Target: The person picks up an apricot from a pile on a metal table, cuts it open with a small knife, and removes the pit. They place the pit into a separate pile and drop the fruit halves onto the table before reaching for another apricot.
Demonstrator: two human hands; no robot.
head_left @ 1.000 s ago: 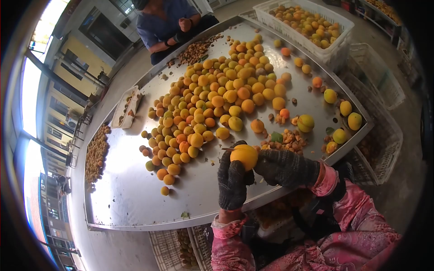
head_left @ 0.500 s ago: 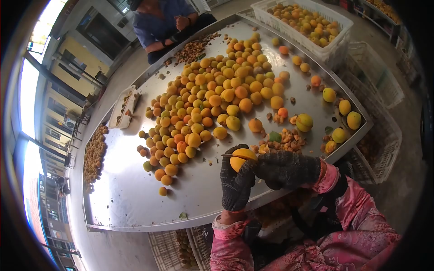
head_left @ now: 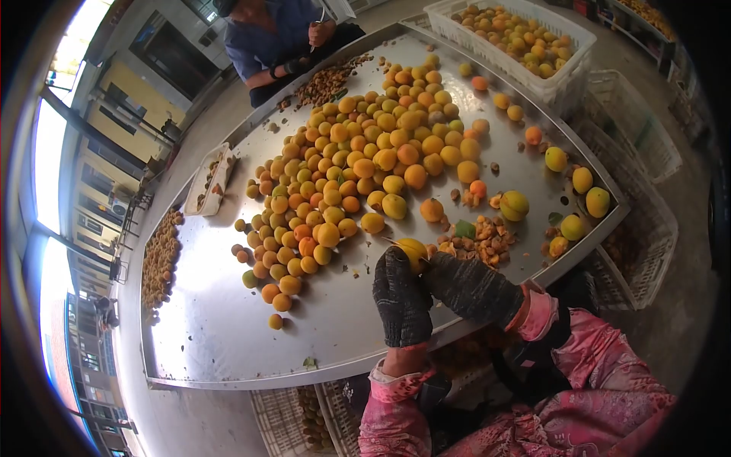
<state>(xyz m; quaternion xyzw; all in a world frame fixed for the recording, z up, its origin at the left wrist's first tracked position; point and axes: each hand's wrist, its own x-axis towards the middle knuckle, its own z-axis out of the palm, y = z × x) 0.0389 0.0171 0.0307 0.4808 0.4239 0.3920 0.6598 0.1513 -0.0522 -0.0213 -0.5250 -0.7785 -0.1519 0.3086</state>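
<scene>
Both my hands wear dark knitted gloves and meet at the table's near edge. My left hand is closed around a yellow-orange apricot, its upper side showing above the fingers. My right hand is closed against the same fruit from the right. A thin knife blade lies across the apricot and pokes out on its left; the handle is hidden in my right glove. Just beyond my hands lies a heap of brown apricot pits with a green leaf.
A large pile of apricots covers the middle of the metal table. White crates stand at its right side. More pits line the left edge near a white tray. Across the table sits another person.
My hands have turned, and the apricot has tipped away and sits lower between the gloves. The other person's raised hand now shows a thin light-coloured object.
</scene>
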